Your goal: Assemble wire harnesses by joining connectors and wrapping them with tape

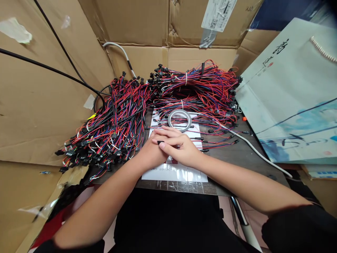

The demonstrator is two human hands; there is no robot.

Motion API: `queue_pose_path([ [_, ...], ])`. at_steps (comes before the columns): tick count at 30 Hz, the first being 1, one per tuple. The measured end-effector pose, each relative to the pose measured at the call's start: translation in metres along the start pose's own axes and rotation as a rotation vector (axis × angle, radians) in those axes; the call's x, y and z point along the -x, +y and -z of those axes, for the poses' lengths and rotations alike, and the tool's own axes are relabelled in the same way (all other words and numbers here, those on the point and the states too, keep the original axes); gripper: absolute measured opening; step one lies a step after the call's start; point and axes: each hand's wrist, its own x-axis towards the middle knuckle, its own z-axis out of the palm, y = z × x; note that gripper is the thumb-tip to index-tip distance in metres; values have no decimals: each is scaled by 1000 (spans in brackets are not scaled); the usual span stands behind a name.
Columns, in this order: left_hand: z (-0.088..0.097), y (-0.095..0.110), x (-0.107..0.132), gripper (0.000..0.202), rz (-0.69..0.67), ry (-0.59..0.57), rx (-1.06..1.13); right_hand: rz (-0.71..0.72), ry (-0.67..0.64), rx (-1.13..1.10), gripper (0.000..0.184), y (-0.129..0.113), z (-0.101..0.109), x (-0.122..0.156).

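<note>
While the right hand [185, 149] lies over the left hand [154, 153] – I cannot tell whether either grips anything – the tape roll [190, 120] lies flat, just far of the right fingers.

The left hand [154, 153] lies partly under the right hand [184, 149], which hides most of its fingers. A black piece [160, 142] by the right thumb is too small to identify. Both hands cover the middle of the sheet [152, 175]; its printed line is too faint to read fully. Within the wires [126, 116], single strands vanish under others. The white cable [244, 140] disappears beneath the wires at its upper end. The top edge crops the label [218, 14], whose small print is illegible; the right edge crops the bag [295, 91]. Both sleeves [300, 228] run out of view.
</note>
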Motion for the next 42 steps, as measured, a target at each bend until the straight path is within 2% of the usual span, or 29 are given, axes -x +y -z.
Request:
queue_pose_path([
  [3,1,2,0,36,32,-8,-3,-3,48,9,27,0,-2,-1],
  [7,0,3,-2,39,106,2,-17,19,40,21,28,-2,0,-3],
  [12,-2,1,-3,44,82,-23,-46,10,6,65,29,-4,3,-3],
  [19,-3,-1,-4,34,90,-7,14,1,-29,157,33,-4,4,-2],
  [21,-3,-2,-3,31,97,4,38,-16,-52,173,41,-2,4,-1],
  [23,-3,-3,-2,28,72,3,58,-33,-59,179,56,0,4,0],
  [25,-3,-5,-3,24,41,-3,74,-20,-33,195,69,0,4,0],
  [26,-3,-5,-4,23,37,3,79,2,-13,218,70,-1,5,0],
  [29,-2,-2,-7,23,42,24,76,84,9,335,49,-14,13,-4],
  [33,-1,1,-6,19,89,49,94,85,-67,474,16,-34,28,-15],
  [36,-2,1,-4,15,155,66,151,66,-184,445,7,-40,35,-24],
  [38,-2,1,-3,15,169,69,163,102,-258,382,3,-41,38,-28],
  [40,-1,1,-3,16,160,78,143,141,-257,317,5,-43,41,-31],
  [42,2,2,-4,18,134,65,123,133,-174,239,6,-45,47,-31],
])
